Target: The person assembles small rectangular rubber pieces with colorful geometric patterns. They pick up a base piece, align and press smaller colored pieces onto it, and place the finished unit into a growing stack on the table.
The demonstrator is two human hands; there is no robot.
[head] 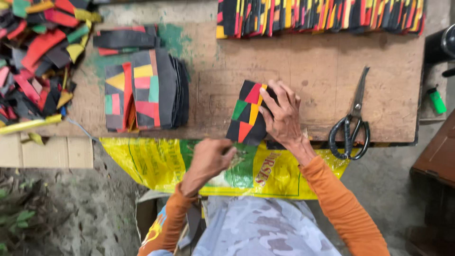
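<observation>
The right hand [283, 114] covers the right edge of the patchwork piece [248, 113]; its extent there cannot be told. The left hand [208, 159] is closed below that piece; what its fingers hold is not discernible. Far left of the piece, the scrap heap [35, 52] is cut by the frame. Above it, the row of strips [320, 16] is cropped at top.
</observation>
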